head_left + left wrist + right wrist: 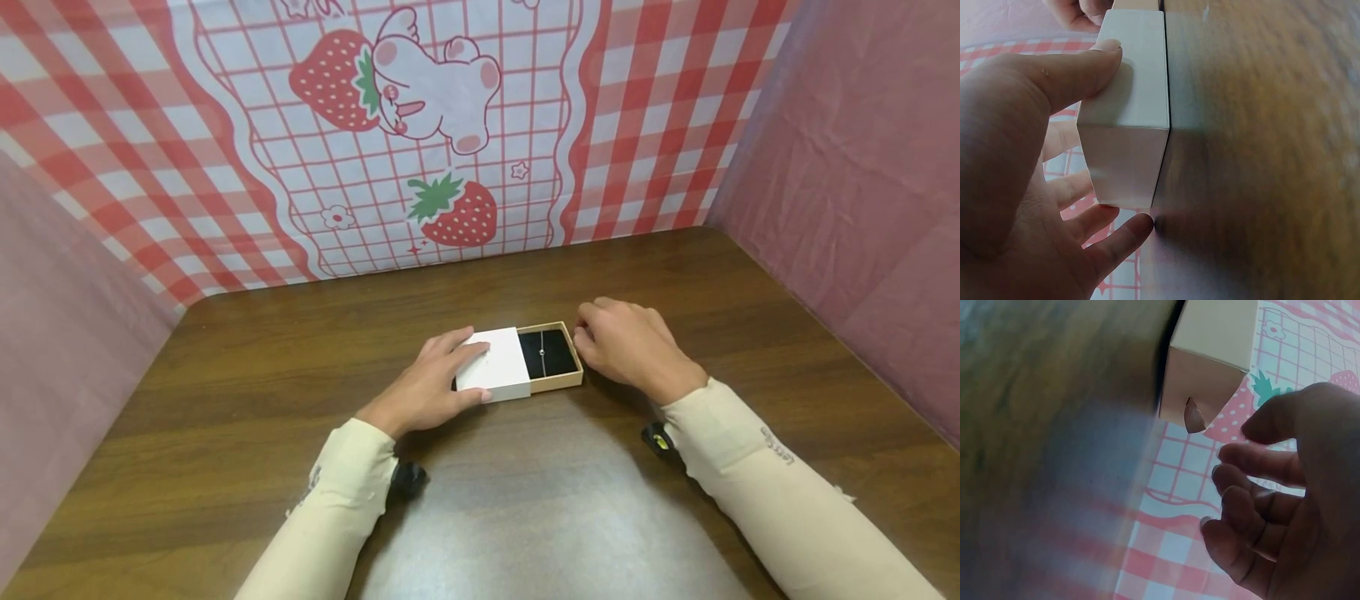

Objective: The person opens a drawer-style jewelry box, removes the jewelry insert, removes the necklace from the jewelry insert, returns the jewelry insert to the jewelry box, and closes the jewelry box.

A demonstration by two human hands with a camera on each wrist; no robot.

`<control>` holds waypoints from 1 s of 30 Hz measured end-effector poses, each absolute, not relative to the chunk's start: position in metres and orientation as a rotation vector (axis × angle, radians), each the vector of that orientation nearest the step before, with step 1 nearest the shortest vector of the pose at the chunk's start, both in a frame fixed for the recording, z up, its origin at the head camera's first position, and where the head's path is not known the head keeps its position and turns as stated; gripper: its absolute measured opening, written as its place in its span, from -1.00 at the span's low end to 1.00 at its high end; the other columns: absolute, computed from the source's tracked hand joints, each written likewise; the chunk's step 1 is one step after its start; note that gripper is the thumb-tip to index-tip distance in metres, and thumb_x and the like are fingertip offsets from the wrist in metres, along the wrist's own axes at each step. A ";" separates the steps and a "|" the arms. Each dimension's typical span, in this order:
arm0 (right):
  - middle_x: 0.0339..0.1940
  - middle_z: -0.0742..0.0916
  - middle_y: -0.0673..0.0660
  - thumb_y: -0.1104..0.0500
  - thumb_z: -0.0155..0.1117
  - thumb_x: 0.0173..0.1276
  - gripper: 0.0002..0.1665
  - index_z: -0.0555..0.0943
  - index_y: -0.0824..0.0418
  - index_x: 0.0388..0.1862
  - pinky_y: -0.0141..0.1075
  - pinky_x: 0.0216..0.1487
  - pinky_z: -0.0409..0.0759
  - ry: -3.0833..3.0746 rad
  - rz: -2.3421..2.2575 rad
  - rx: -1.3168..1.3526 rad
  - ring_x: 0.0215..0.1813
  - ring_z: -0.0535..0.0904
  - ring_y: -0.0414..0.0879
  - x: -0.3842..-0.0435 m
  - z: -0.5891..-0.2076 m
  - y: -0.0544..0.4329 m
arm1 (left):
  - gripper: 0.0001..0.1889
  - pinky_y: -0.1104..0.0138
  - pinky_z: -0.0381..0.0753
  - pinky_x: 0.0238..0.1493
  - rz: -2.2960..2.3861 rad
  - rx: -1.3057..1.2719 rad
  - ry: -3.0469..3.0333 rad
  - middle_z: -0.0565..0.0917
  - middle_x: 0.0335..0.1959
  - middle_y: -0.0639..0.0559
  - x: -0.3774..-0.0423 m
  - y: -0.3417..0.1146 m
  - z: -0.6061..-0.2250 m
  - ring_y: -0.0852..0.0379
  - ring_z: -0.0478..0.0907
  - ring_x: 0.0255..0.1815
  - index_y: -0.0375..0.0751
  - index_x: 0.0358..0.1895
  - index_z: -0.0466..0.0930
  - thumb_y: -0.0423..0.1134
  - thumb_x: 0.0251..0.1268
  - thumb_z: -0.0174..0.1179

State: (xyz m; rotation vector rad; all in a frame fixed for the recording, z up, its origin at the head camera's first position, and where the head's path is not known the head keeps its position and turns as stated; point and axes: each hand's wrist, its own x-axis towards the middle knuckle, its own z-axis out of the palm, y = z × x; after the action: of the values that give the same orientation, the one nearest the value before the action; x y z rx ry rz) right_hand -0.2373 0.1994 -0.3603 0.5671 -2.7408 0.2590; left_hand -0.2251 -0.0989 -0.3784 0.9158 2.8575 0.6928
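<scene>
A white slide-out jewellery box (502, 371) lies on the table, its tan inner drawer (557, 383) partly out toward the right. Inside the drawer, a thin silver chain (542, 352) with a small pendant runs across a black pad (558, 354). My left hand (431, 385) grips the white sleeve, thumb on the near side and fingers over the top and far side. Just off the drawer's outer end is my right hand (630, 346), fingers loosely curled with nothing in them. The right wrist view shows a small pull tab (1194, 417) on that end, apart from the fingertips.
The brown wooden table (262, 358) meets a red-and-white checked cloth (645, 117) with strawberry prints at the back. Pink fabric walls (862, 183) stand at both sides. Each sleeved wrist carries a small black camera (408, 477).
</scene>
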 end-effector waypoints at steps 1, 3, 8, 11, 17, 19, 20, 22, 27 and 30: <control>-0.51 0.56 -0.03 0.08 0.20 0.32 -0.85 0.62 0.08 -0.42 -0.11 -0.53 0.48 -2.730 0.266 0.570 -0.50 0.48 -0.10 -0.237 -0.361 0.199 | -0.28 0.00 0.27 0.39 0.694 0.914 2.857 0.13 0.59 -0.07 -0.225 -0.099 -0.378 -0.05 0.07 0.52 0.02 0.52 0.31 0.05 0.33 0.30; -0.52 0.56 -0.05 0.05 0.20 0.31 -0.84 0.63 0.06 -0.42 -0.13 -0.54 0.46 -2.716 0.289 0.581 -0.50 0.47 -0.12 -0.236 -0.361 0.198 | -0.28 0.00 0.27 0.39 0.696 0.914 2.857 0.13 0.59 -0.07 -0.225 -0.099 -0.378 -0.05 0.07 0.53 0.02 0.52 0.31 0.05 0.33 0.31; -0.51 0.58 -0.07 0.01 0.20 0.33 -0.82 0.65 0.05 -0.39 -0.17 -0.53 0.45 -2.725 0.319 0.601 -0.48 0.48 -0.14 -0.235 -0.361 0.197 | -0.28 0.00 0.27 0.39 0.698 0.918 2.860 0.13 0.59 -0.08 -0.225 -0.099 -0.379 -0.06 0.07 0.52 0.01 0.52 0.31 0.05 0.33 0.30; -0.50 0.59 -0.08 0.00 0.20 0.34 -0.80 0.67 0.05 -0.35 -0.18 -0.54 0.44 -2.730 0.318 0.601 -0.48 0.50 -0.14 -0.236 -0.360 0.197 | -0.28 -0.01 0.27 0.39 0.699 0.927 2.864 0.14 0.59 -0.09 -0.226 -0.099 -0.379 -0.07 0.07 0.52 0.00 0.51 0.31 0.05 0.33 0.30; -0.47 0.63 -0.09 -0.03 0.20 0.34 -0.77 0.71 0.06 -0.29 -0.20 -0.54 0.44 -2.739 0.321 0.598 -0.46 0.53 -0.16 -0.235 -0.360 0.197 | -0.28 -0.01 0.27 0.39 0.698 0.938 2.865 0.14 0.58 -0.10 -0.226 -0.099 -0.379 -0.08 0.07 0.52 -0.01 0.51 0.32 0.05 0.32 0.31; -0.47 0.65 -0.10 -0.03 0.20 0.35 -0.76 0.71 0.06 -0.28 -0.20 -0.54 0.44 -2.747 0.321 0.603 -0.46 0.53 -0.16 -0.235 -0.359 0.197 | -0.28 -0.01 0.26 0.39 0.699 0.936 2.864 0.15 0.58 -0.10 -0.225 -0.099 -0.379 -0.07 0.07 0.52 -0.01 0.51 0.32 0.05 0.32 0.31; -0.47 0.65 -0.10 -0.04 0.20 0.35 -0.76 0.71 0.06 -0.28 -0.20 -0.54 0.45 -2.753 0.318 0.607 -0.45 0.54 -0.17 -0.235 -0.359 0.196 | -0.28 -0.01 0.26 0.39 0.699 0.936 2.864 0.15 0.58 -0.10 -0.225 -0.099 -0.379 -0.07 0.07 0.52 0.00 0.51 0.32 0.05 0.32 0.31; -0.48 0.66 -0.10 -0.04 0.19 0.36 -0.76 0.70 0.06 -0.29 -0.20 -0.54 0.44 -2.769 0.311 0.614 -0.46 0.54 -0.17 -0.235 -0.359 0.196 | -0.28 -0.01 0.26 0.39 0.699 0.934 2.865 0.15 0.58 -0.09 -0.225 -0.099 -0.379 -0.07 0.07 0.52 0.00 0.51 0.32 0.05 0.32 0.31; -0.54 0.62 -0.10 -0.03 0.19 0.36 -0.77 0.65 0.07 -0.34 -0.22 -0.57 0.40 -2.809 0.284 0.628 -0.51 0.49 -0.16 -0.234 -0.358 0.195 | -0.28 -0.01 0.27 0.39 0.700 0.927 2.865 0.14 0.59 -0.09 -0.225 -0.099 -0.379 -0.06 0.07 0.52 0.00 0.51 0.32 0.05 0.33 0.31; -0.55 0.61 -0.10 -0.03 0.20 0.35 -0.78 0.64 0.06 -0.36 -0.21 -0.56 0.41 -2.817 0.278 0.641 -0.52 0.48 -0.16 -0.234 -0.359 0.195 | -0.28 -0.01 0.27 0.38 0.700 0.924 2.865 0.14 0.59 -0.09 -0.225 -0.099 -0.379 -0.06 0.07 0.52 0.01 0.51 0.32 0.05 0.33 0.31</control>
State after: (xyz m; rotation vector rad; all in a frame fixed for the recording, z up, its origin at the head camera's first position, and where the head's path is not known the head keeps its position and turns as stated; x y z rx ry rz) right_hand -0.2344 0.1945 -0.3590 0.6411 -2.8170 0.2779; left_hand -0.2253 -0.0987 -0.3792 0.9243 2.8652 0.7005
